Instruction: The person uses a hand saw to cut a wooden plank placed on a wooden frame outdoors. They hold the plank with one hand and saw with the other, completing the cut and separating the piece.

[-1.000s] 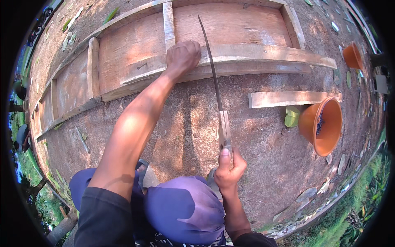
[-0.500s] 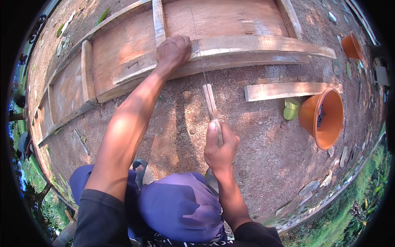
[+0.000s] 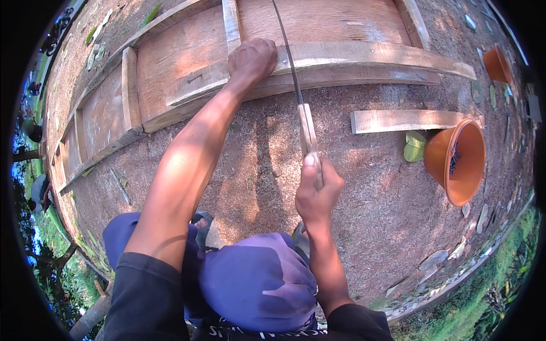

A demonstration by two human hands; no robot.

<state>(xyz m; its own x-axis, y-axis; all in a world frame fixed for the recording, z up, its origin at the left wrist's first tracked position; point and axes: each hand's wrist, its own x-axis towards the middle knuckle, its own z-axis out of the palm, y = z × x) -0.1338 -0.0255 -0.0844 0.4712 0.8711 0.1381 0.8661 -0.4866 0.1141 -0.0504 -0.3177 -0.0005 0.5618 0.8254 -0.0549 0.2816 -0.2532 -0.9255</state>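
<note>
A long wooden plank (image 3: 369, 55) lies across the near edge of a wood-framed plywood panel (image 3: 182, 51). My left hand (image 3: 253, 61) is closed over the plank, knuckles up, just left of a handsaw (image 3: 307, 128). The saw's thin dark blade crosses the plank; whether its teeth have cut in cannot be made out. Its pale wooden handle points toward me, and my right hand (image 3: 318, 190) is wrapped around it with the thumb along the top.
At the right, an orange bucket (image 3: 435, 156) lies tipped, with small dark pieces inside, possibly nails. A short board (image 3: 404, 120) rests on the ground behind it. Another orange container (image 3: 497, 63) stands farther off. A bent nail (image 3: 195, 78) sticks out of the plank's left part.
The saw has moved slightly forward, its handle closer to the plank, and more of the blade's side shows. My left hand keeps its place on the plank. The whole view has shifted a little.
</note>
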